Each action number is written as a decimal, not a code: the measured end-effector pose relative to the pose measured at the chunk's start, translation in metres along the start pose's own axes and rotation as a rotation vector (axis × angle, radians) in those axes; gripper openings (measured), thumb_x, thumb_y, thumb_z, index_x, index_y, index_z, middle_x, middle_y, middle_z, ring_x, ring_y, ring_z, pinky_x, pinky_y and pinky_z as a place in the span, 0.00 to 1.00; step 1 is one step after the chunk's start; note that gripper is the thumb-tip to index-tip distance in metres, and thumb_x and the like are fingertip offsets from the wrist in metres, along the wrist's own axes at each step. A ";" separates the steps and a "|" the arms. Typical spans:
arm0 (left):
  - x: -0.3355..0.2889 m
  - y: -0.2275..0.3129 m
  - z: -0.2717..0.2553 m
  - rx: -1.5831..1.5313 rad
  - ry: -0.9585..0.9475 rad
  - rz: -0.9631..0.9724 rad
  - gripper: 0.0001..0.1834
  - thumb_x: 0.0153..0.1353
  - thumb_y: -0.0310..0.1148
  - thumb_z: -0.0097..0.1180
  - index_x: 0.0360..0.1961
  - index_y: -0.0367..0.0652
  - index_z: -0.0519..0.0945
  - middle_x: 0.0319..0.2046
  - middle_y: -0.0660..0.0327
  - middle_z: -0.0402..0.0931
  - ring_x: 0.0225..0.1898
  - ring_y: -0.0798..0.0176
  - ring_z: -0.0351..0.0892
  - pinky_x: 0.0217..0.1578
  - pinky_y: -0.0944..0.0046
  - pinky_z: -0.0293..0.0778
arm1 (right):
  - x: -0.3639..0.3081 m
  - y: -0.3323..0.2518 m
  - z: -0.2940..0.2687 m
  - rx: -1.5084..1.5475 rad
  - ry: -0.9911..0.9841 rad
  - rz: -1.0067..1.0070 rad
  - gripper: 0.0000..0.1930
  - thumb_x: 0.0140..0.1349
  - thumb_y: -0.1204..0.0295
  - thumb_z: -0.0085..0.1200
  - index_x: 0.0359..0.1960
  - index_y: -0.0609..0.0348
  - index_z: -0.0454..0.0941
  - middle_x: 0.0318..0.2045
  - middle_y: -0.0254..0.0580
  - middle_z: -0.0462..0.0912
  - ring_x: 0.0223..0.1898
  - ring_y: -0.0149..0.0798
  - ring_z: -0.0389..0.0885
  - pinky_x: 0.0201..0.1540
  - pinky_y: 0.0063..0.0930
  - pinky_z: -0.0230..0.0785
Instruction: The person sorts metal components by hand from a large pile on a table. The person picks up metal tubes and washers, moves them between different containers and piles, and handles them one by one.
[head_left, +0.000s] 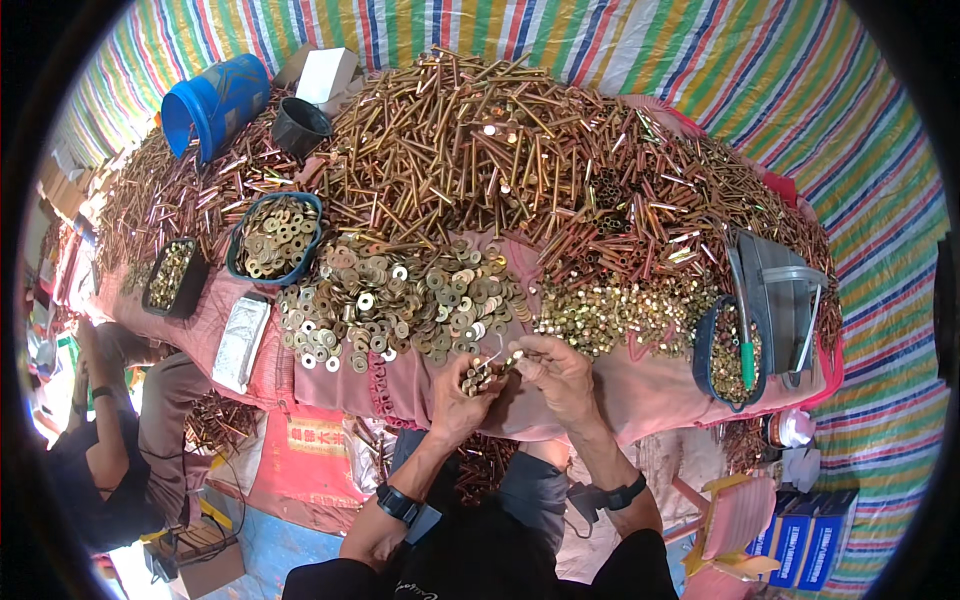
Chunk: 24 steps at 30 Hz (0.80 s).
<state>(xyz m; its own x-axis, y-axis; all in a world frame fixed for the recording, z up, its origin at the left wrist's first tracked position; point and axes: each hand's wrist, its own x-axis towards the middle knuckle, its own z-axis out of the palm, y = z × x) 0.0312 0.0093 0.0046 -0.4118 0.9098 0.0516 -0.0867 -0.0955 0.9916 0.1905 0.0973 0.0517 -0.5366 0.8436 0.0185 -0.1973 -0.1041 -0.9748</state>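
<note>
Along the near edge of the cloth-covered counter (650, 395), both hands meet just in front of the loose piles. The left hand (457, 400) curls its grip around a small cluster of metal pieces (478, 379), palm turned up, probably so that the fingers make a cup and nothing rolls away. The right hand (560, 380) has a narrow grip, thumb and fingertips pinching what looks like a small bright piece (516, 357) right beside that cluster; the fine hold seems to suit something so little. A thin pale strip (494, 347) rises by the left fingers; what it is, I cannot tell.

Flat washers (390, 300) spread ahead and to the left, nut-like pieces (620, 315) ahead and to the right, each sort perhaps lying apart so that either hand finds it quickly. Behind both, a broad heap of metal rods (460, 150) is banked toward the striped sheeting (640, 40), likely because so bulky a stock would crowd the front.

More washers fill a blue basin (231, 252) on the left, and small nuts a dark basin (701, 370) on the right, where a green pen (747, 363) leans; walls presumably stop them scattering. Farther back, a blue bucket (230, 100) lies tipped on its side.
</note>
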 end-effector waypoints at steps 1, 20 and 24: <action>0.000 0.001 0.000 0.012 -0.001 -0.001 0.13 0.60 0.26 0.73 0.44 0.36 0.83 0.35 0.62 0.86 0.36 0.73 0.81 0.39 0.68 0.78 | 0.000 -0.002 0.001 -0.044 0.000 -0.010 0.17 0.71 0.78 0.63 0.59 0.68 0.80 0.53 0.41 0.88 0.50 0.28 0.84 0.54 0.24 0.78; 0.000 0.000 -0.001 -0.021 -0.024 -0.036 0.10 0.58 0.21 0.68 0.40 0.37 0.81 0.33 0.66 0.83 0.37 0.74 0.77 0.39 0.69 0.75 | -0.004 -0.012 0.008 -0.366 0.051 -0.207 0.12 0.69 0.83 0.63 0.53 0.69 0.83 0.50 0.42 0.87 0.46 0.28 0.85 0.48 0.22 0.80; -0.001 0.003 -0.001 -0.012 -0.020 -0.027 0.10 0.58 0.20 0.68 0.41 0.37 0.81 0.34 0.66 0.82 0.37 0.74 0.77 0.39 0.69 0.75 | -0.003 -0.010 0.006 -0.416 -0.014 -0.235 0.11 0.68 0.83 0.63 0.51 0.68 0.84 0.49 0.44 0.87 0.45 0.30 0.86 0.47 0.23 0.80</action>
<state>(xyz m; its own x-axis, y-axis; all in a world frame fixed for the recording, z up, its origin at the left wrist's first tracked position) 0.0302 0.0079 0.0072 -0.3908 0.9201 0.0271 -0.1084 -0.0752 0.9913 0.1893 0.0926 0.0624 -0.5280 0.8117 0.2497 0.0293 0.3113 -0.9499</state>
